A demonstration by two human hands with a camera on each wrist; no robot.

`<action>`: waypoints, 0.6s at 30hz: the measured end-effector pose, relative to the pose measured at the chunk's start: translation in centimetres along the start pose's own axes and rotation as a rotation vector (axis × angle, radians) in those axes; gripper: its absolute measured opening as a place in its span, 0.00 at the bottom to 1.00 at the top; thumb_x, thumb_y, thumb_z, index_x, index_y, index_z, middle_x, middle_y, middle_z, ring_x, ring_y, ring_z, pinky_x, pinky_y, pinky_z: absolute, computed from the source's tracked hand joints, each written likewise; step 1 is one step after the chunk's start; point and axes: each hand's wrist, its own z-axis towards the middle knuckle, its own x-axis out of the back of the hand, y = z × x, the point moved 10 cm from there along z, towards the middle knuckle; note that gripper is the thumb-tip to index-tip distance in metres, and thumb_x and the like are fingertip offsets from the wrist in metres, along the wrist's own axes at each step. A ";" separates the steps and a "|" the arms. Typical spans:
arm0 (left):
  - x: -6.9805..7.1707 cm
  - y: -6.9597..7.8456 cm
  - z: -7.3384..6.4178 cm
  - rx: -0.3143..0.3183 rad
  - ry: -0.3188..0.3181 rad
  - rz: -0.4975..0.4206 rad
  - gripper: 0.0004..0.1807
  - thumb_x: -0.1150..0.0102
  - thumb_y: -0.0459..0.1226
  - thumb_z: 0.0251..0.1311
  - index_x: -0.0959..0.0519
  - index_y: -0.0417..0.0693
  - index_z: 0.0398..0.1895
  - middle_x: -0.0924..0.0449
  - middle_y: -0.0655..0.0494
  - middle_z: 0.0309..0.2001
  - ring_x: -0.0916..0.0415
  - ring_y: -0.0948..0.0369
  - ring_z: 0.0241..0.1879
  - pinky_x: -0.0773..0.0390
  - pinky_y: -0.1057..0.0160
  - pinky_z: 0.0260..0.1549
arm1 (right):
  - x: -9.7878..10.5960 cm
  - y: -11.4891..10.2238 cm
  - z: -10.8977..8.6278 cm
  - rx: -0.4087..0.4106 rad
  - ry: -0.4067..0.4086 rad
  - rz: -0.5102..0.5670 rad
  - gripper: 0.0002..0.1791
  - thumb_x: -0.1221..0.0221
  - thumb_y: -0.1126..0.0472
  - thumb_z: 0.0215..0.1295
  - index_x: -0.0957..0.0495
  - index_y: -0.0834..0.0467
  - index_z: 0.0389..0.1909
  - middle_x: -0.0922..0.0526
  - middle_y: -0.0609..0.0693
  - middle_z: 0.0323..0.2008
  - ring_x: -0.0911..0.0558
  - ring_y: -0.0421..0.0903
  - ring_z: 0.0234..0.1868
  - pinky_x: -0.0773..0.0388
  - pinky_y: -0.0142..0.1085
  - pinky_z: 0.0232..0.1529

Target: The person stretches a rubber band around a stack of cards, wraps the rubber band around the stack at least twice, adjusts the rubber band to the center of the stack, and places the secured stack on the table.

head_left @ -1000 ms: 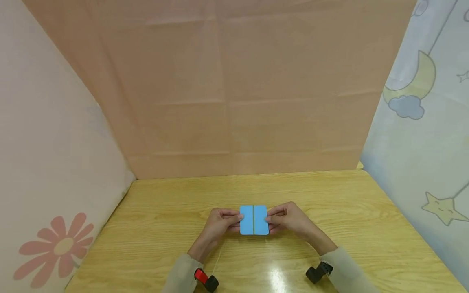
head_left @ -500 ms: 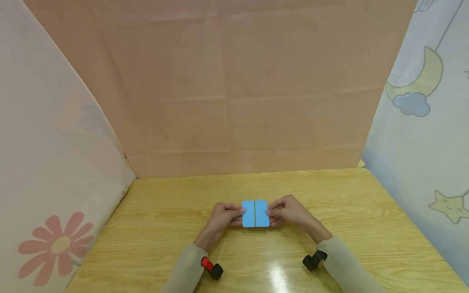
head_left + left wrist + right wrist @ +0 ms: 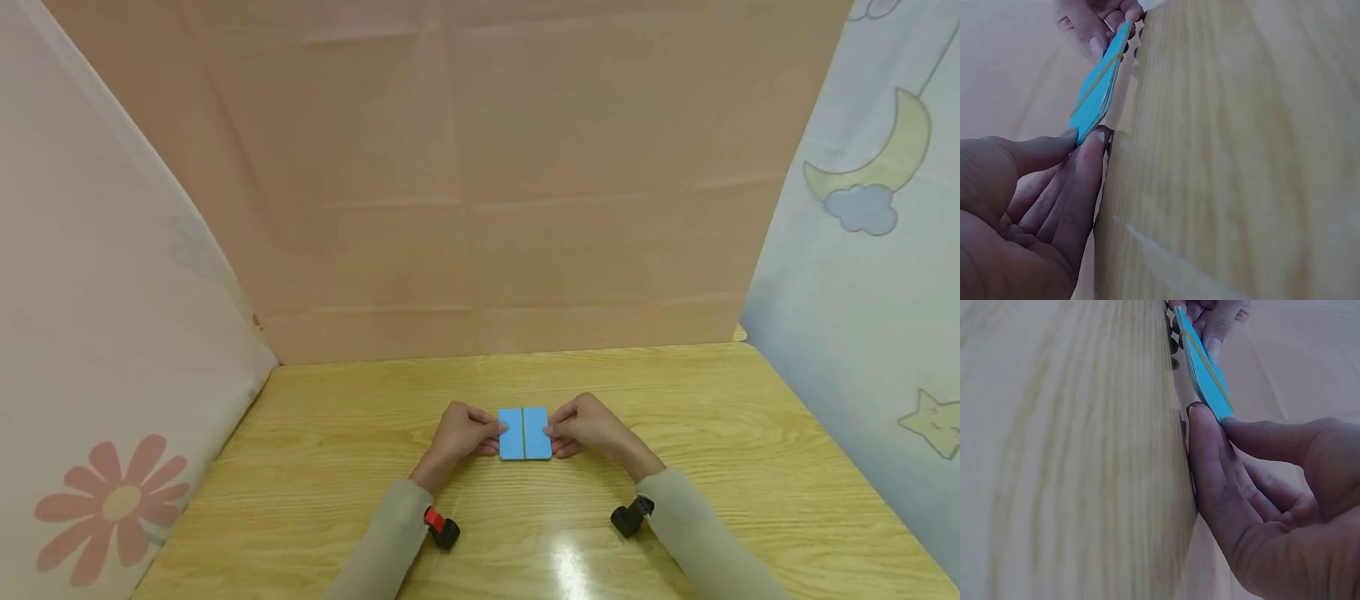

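Note:
A small, thin stack of light blue cards (image 3: 537, 433) with rounded corners lies between my two hands. Around its middle runs a yellowish rubber band (image 3: 523, 435). My left hand (image 3: 463, 433) pinches the left edge, thumb on top and fingers beneath. On the opposite edge my right hand (image 3: 591, 427) pinches in the same way. Seen from the left wrist, the layered edge of the stack (image 3: 1094, 103) stays just above the table, with fingertips between. The right wrist view shows the stack (image 3: 1210, 384) from its other side; its underside is hidden.
The wood-grain table (image 3: 337, 467) extends around both hands. A brownish-pink sheet (image 3: 465, 208) hangs along its back edge. Pale printed sheets stand at the left (image 3: 90, 275) and right (image 3: 847, 275). A camera (image 3: 445, 532) sits at the left wrist, another camera (image 3: 627, 520) at the right.
Both hands have shifted slightly away from me, carrying the stack of cards, which appears a little smaller in the head view. The grip on both edges stays the same.

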 end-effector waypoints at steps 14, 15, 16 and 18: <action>-0.1 1.8 0.1 -0.063 0.069 0.149 0.07 0.26 0.31 0.61 0.11 0.34 0.29 0.11 0.45 0.24 0.15 0.62 0.18 0.12 0.63 0.23 | 0.7 -0.4 0.6 -0.049 0.076 -0.112 0.07 0.35 0.68 0.71 0.11 0.68 0.38 0.11 0.58 0.28 0.12 0.46 0.25 0.09 0.41 0.33; -0.1 1.8 0.1 -0.058 0.076 0.149 0.07 0.25 0.32 0.61 0.10 0.34 0.29 0.11 0.45 0.24 0.15 0.62 0.18 0.12 0.63 0.23 | 0.7 -0.4 0.6 -0.049 0.079 -0.117 0.07 0.35 0.68 0.71 0.11 0.67 0.37 0.11 0.58 0.28 0.12 0.46 0.25 0.09 0.41 0.33; 0.0 1.8 0.1 -0.058 0.081 0.150 0.07 0.25 0.32 0.60 0.10 0.34 0.29 0.11 0.45 0.23 0.15 0.62 0.18 0.12 0.62 0.23 | 0.7 -0.4 0.7 -0.048 0.083 -0.120 0.07 0.35 0.68 0.70 0.11 0.67 0.36 0.11 0.58 0.28 0.12 0.46 0.25 0.09 0.41 0.32; 0.0 1.9 0.1 -0.063 0.091 0.153 0.07 0.25 0.31 0.60 0.10 0.34 0.28 0.11 0.44 0.23 0.15 0.61 0.18 0.12 0.62 0.22 | 0.8 -0.4 0.7 -0.046 0.090 -0.123 0.07 0.35 0.68 0.70 0.10 0.67 0.36 0.11 0.58 0.28 0.13 0.46 0.25 0.09 0.41 0.32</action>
